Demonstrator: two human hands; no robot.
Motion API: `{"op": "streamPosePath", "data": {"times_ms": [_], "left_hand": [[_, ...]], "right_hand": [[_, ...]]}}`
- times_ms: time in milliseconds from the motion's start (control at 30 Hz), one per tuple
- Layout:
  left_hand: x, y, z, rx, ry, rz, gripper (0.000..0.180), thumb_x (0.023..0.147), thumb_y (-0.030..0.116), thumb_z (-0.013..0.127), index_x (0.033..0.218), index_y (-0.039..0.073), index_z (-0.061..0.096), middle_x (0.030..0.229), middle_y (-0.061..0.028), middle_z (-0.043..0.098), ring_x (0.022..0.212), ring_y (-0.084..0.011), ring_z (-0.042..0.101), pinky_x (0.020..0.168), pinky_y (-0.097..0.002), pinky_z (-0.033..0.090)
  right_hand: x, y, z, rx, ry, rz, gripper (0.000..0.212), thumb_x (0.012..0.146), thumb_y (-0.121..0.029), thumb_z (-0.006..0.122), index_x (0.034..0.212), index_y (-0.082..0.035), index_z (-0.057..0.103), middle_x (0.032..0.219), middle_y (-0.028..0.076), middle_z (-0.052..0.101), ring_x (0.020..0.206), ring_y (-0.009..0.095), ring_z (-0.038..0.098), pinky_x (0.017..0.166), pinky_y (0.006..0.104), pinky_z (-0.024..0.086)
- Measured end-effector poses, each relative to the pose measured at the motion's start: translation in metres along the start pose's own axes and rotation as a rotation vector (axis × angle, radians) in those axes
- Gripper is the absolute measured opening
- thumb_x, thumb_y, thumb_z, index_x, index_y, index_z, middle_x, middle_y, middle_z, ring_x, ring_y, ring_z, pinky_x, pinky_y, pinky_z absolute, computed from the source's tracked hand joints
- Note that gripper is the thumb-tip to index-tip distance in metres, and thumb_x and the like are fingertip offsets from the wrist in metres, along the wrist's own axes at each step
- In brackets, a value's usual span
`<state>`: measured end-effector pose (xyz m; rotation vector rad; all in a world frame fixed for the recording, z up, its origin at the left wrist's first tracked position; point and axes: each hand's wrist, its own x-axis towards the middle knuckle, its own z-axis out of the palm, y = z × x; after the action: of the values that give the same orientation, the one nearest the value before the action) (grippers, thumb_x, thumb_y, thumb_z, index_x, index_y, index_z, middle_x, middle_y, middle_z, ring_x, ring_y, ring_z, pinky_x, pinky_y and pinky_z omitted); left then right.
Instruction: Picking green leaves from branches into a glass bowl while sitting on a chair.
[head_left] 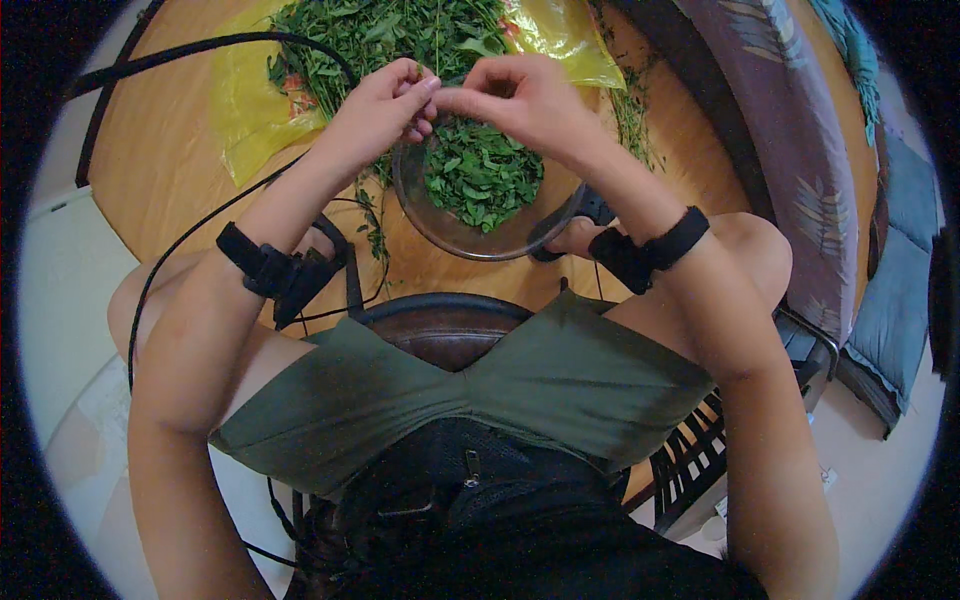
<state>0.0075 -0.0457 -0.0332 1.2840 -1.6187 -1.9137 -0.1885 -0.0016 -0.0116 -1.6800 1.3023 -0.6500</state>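
My left hand (385, 108) and my right hand (525, 105) meet above the near edge of a heap of leafy green stems (390, 35). The left fingers are curled closed, with a thin green stem (437, 62) seeming to rise from them. My right thumb and forefinger are pinched together against the left fingertips; what lies between them is too small to make out. Just below the hands, a see-through bowl (470, 247) stands on the floor between my feet. Loose picked green leaves (485, 180) lie in it.
A yellow plastic bag (240, 110) is spread under the heap. Stray stems (632, 115) lie on the wooden floor (150, 190) to the right. A black cable (200, 45) crosses at the upper left. Patterned cloth (800, 180) hangs at the right, beside blue cushions (900, 270).
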Motion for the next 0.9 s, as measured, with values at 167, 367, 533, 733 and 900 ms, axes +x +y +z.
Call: {"op": "streamPosePath", "data": {"times_ms": [167, 367, 533, 733, 900], "left_hand": [[-0.002, 0.0, 0.005, -0.154, -0.118, 0.021, 0.019, 0.097, 0.027, 0.051, 0.099, 0.008, 0.053, 0.081, 0.0009, 0.057, 0.072, -0.0075, 0.056, 0.066, -0.0212, 0.048], [-0.003, 0.004, 0.006, -0.226, -0.152, -0.029, 0.023, 0.098, 0.029, 0.05, 0.099, 0.006, 0.052, 0.084, -0.0034, 0.06, 0.073, -0.0088, 0.059, 0.068, -0.0221, 0.05], [-0.001, 0.002, 0.004, -0.211, -0.187, -0.012, 0.024, 0.099, 0.028, 0.048, 0.108, 0.006, 0.051, 0.087, -0.0033, 0.062, 0.076, -0.0102, 0.061, 0.07, -0.0229, 0.051], [0.002, -0.001, 0.002, -0.044, -0.171, 0.069, 0.021, 0.1, 0.024, 0.044, 0.105, 0.004, 0.049, 0.088, -0.0075, 0.063, 0.076, -0.0129, 0.062, 0.069, -0.0254, 0.052], [-0.001, -0.001, 0.005, -0.014, -0.094, -0.03, 0.021, 0.101, 0.026, 0.04, 0.108, 0.008, 0.048, 0.088, -0.0033, 0.059, 0.077, -0.0121, 0.061, 0.069, -0.0271, 0.053]], "right_hand": [[0.004, 0.008, 0.0, -0.243, 0.347, -0.215, 0.029, 0.081, -0.028, 0.074, 0.086, 0.0, 0.068, 0.074, 0.001, 0.066, 0.07, 0.006, 0.061, 0.065, 0.0214, 0.049], [0.004, 0.017, -0.002, 0.061, 0.135, -0.022, 0.024, 0.082, -0.023, 0.073, 0.092, -0.001, 0.07, 0.076, 0.001, 0.067, 0.07, 0.005, 0.06, 0.065, 0.0215, 0.049], [0.005, 0.02, -0.003, 0.062, 0.172, -0.006, 0.019, 0.084, -0.019, 0.07, 0.092, -0.002, 0.07, 0.071, -0.003, 0.062, 0.062, 0.003, 0.05, 0.056, 0.0205, 0.041], [0.008, 0.025, -0.001, 0.012, 0.076, -0.032, 0.016, 0.087, -0.017, 0.066, 0.094, -0.002, 0.066, 0.073, -0.004, 0.058, 0.066, 0.003, 0.048, 0.06, 0.0205, 0.041], [0.011, 0.03, 0.006, 0.1, 0.123, -0.096, 0.02, 0.088, -0.021, 0.064, 0.092, -0.002, 0.064, 0.074, 0.0, 0.06, 0.066, 0.007, 0.051, 0.061, 0.0247, 0.044]]}}
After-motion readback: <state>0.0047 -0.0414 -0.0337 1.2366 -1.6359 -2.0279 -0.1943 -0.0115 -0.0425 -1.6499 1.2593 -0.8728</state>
